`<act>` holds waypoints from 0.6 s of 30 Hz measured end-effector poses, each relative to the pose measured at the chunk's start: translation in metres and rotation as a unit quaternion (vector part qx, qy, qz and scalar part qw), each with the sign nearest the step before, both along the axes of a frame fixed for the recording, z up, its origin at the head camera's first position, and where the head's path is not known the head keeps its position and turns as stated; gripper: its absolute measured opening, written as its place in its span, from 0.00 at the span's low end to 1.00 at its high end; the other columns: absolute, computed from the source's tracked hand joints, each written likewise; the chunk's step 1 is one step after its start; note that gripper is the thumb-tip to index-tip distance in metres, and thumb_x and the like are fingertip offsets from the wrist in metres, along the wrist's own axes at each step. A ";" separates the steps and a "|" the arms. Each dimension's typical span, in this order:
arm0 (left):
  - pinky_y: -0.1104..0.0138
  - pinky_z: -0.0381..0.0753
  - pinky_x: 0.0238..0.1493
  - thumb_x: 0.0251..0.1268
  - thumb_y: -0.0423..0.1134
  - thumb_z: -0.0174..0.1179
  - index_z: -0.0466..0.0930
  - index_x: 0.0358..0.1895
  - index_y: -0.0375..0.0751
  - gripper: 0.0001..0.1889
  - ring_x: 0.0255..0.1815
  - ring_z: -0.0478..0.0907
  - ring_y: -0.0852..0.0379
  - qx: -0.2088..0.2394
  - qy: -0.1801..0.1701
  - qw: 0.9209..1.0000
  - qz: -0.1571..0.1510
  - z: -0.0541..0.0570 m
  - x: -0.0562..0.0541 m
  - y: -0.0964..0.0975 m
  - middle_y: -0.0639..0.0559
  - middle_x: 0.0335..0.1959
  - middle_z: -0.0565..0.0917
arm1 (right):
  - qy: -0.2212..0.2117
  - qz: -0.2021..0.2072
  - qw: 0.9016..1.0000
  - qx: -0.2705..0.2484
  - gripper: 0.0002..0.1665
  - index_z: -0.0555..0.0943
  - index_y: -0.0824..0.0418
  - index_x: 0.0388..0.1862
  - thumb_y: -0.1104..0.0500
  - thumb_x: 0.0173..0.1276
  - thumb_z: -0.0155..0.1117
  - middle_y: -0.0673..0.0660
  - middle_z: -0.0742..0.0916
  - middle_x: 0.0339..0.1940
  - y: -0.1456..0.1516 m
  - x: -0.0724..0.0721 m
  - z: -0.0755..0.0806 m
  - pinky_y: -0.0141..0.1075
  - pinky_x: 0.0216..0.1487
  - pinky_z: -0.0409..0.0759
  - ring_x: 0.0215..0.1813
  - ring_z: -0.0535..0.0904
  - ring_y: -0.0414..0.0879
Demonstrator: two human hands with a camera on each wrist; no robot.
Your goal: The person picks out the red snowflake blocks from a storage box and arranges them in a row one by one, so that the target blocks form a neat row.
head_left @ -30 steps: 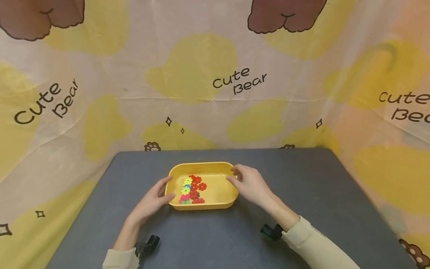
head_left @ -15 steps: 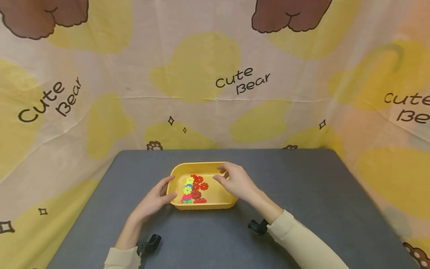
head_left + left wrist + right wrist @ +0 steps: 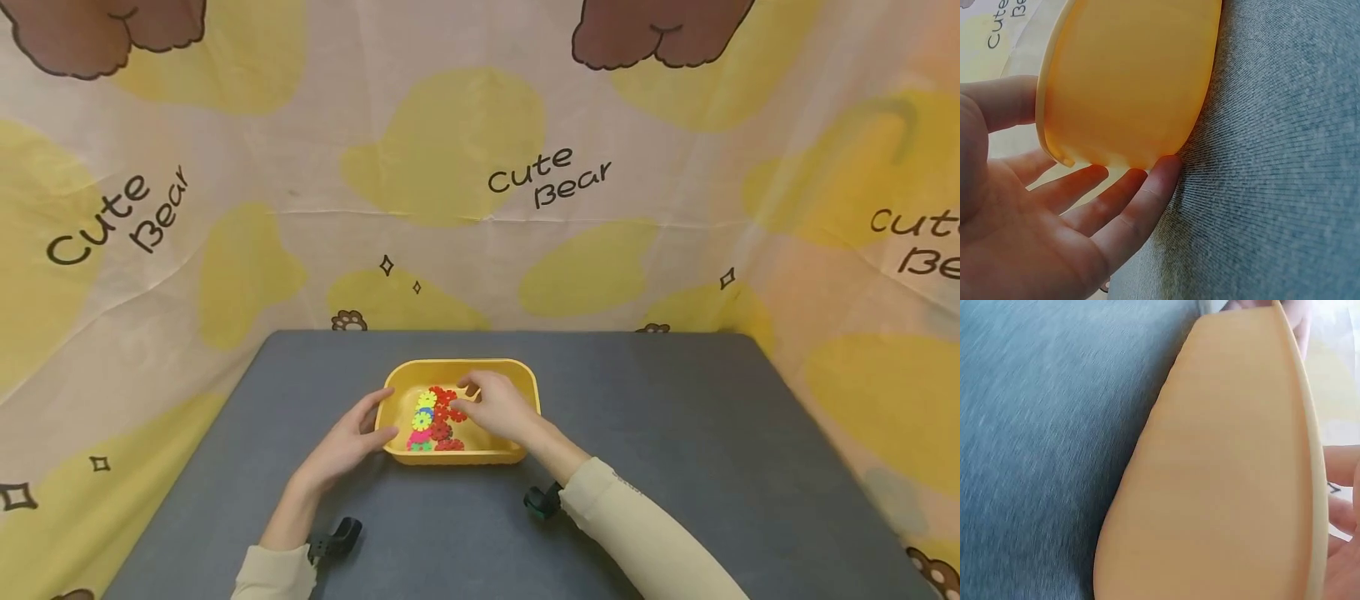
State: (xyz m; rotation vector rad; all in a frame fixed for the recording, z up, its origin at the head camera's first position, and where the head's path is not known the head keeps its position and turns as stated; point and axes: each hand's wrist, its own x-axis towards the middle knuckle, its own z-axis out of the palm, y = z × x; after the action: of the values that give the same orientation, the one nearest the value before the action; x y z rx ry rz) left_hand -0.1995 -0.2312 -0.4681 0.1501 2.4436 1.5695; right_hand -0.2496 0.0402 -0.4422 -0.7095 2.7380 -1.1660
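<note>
A yellow plastic tray with rounded corners holds a small heap of notched, flower-shaped plastic discs, red, yellow, pink, green and blue. My left hand grips the tray's left end, with thumb and forefinger at the rim. In the left wrist view, the other fingers rest against the tray's outer wall. My right hand reaches over the tray, thumb and fingers apart beside the red discs. From the right wrist, the front wall hides most of that hand.
The tray stands on a grey cloth-covered table. Behind it and at both sides hangs a printed curtain. Dark wrist-worn devices, one at the left wrist and one at the right, stay close above the table.
My right hand has moved left from the tray's right rim to the discs, its thumb and fingers still apart. The left hand keeps its hold on the left end.
</note>
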 end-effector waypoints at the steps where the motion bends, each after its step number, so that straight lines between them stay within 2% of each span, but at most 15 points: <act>1: 0.43 0.69 0.67 0.73 0.41 0.63 0.54 0.80 0.43 0.38 0.77 0.59 0.35 0.000 0.001 1.000 0.000 0.000 0.000 0.000 0.36 0.81 0.53 | -0.005 0.000 1.000 0.004 0.23 0.83 0.65 0.56 0.52 0.69 0.71 0.58 0.87 0.47 -0.002 -0.001 -0.001 0.42 0.47 0.80 0.44 0.81 0.48; 8: 0.43 0.67 0.68 0.73 0.42 0.63 0.54 0.80 0.43 0.38 0.78 0.56 0.35 0.001 0.001 1.000 -0.001 0.000 -0.001 -0.001 0.36 0.81 0.51 | -0.026 0.001 0.998 0.059 0.22 0.84 0.64 0.54 0.51 0.70 0.71 0.56 0.86 0.43 -0.013 -0.007 -0.016 0.44 0.48 0.79 0.45 0.80 0.48; 18: 0.43 0.67 0.68 0.73 0.41 0.63 0.54 0.80 0.43 0.38 0.79 0.55 0.35 0.006 0.003 1.000 -0.003 0.000 0.000 -0.002 0.36 0.81 0.51 | -0.044 -0.007 0.995 0.088 0.22 0.85 0.62 0.52 0.51 0.65 0.75 0.53 0.81 0.39 -0.017 -0.017 -0.029 0.40 0.47 0.77 0.42 0.76 0.46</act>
State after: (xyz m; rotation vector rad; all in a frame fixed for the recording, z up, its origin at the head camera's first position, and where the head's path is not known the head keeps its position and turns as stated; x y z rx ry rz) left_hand -0.1996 -0.2329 -0.4683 0.1656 2.4366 1.5843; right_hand -0.2670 0.0229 -0.4707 -0.6039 2.7320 -0.9202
